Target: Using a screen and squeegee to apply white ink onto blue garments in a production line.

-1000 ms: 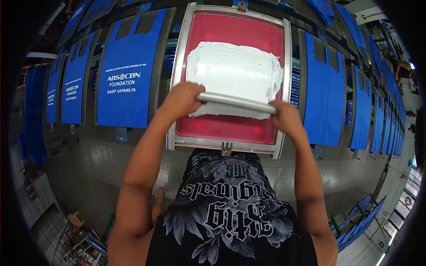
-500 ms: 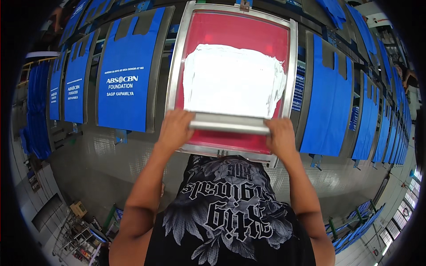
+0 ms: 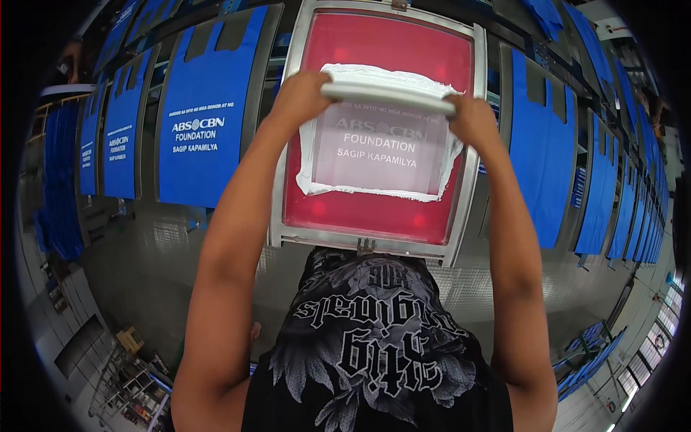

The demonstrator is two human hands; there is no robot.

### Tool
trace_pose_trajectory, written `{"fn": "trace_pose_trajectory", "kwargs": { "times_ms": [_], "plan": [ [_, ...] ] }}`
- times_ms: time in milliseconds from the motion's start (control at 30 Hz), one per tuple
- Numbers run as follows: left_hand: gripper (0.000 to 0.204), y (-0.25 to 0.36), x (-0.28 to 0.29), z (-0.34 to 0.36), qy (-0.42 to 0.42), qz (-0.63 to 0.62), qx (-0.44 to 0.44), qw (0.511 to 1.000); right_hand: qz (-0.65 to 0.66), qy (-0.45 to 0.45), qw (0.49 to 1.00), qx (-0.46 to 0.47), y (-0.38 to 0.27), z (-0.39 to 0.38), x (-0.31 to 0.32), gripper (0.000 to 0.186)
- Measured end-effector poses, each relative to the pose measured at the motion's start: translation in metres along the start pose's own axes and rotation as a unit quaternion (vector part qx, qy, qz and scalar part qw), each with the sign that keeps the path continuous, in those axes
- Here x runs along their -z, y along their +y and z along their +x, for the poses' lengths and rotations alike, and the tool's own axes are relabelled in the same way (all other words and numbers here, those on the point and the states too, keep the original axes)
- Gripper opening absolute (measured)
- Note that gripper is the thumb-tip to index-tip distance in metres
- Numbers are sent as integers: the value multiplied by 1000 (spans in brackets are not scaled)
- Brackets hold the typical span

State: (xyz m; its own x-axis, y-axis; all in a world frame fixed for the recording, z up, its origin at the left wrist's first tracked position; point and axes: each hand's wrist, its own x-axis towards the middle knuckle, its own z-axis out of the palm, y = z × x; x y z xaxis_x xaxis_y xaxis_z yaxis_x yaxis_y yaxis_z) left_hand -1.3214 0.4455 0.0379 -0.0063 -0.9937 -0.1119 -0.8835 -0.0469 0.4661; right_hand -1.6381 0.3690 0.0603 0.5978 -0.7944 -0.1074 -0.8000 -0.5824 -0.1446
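Both my hands grip a long squeegee [image 3: 389, 98] by its ends, held crosswise over a screen printing frame [image 3: 279, 173]. My left hand [image 3: 301, 97] is closed round its left end, my right hand [image 3: 471, 119] round its right end. The frame has metal sides and a red mesh [image 3: 374, 216]. White ink [image 3: 381, 76] lies beyond the squeegee and in a ragged border around the middle. Nearer me, the wiped rectangle shows pale lettering through the mesh. The squeegee's lower edge is blurred by motion.
To the left, a blue bag [image 3: 205, 115] with white print lies on a dark board; more printed bags stand farther left. On the right, a plain blue bag [image 3: 536, 151] heads a long row of others. Blue racks [image 3: 234, 9] run behind. A grey floor [image 3: 144, 288] lies below.
Both hands have pushed the squeegee from the near end of the mesh to the far part of the ink. The solid white layer has thinned, exposing the lettering.
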Motion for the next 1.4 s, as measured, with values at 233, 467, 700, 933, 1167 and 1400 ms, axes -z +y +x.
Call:
{"fn": "trace_pose_trajectory", "kwargs": {
  "times_ms": [233, 467, 700, 933, 1167, 1400],
  "plan": [
    [38, 12, -40, -180, 18, -56, -70, 996, 85, -67, 993, -51, -79, -159, -32, 45],
    [34, 1, 10, 23, -3, -15, -12, 1000, -14, -15, 1000, -7, 8, 21, -5, 32],
    [31, 16, -4, -149, -55, -21, -33, 998, 61, -104, 991, -53, -71, -133, -2, 41],
    [33, 1, -10, -55, 9, -21, -29, 999, 12, -47, 998, -50, -32, -51, -19, 36],
    [36, -3, 27, 34, -18, -39, 28, 999, 46, -126, 990, -38, 12, 50, 17, 45],
    [37, 38, 25, -97, 179, -75, 25, 981, 99, -107, 989, -27, 22, 73, 57, 46]
  ]
}}
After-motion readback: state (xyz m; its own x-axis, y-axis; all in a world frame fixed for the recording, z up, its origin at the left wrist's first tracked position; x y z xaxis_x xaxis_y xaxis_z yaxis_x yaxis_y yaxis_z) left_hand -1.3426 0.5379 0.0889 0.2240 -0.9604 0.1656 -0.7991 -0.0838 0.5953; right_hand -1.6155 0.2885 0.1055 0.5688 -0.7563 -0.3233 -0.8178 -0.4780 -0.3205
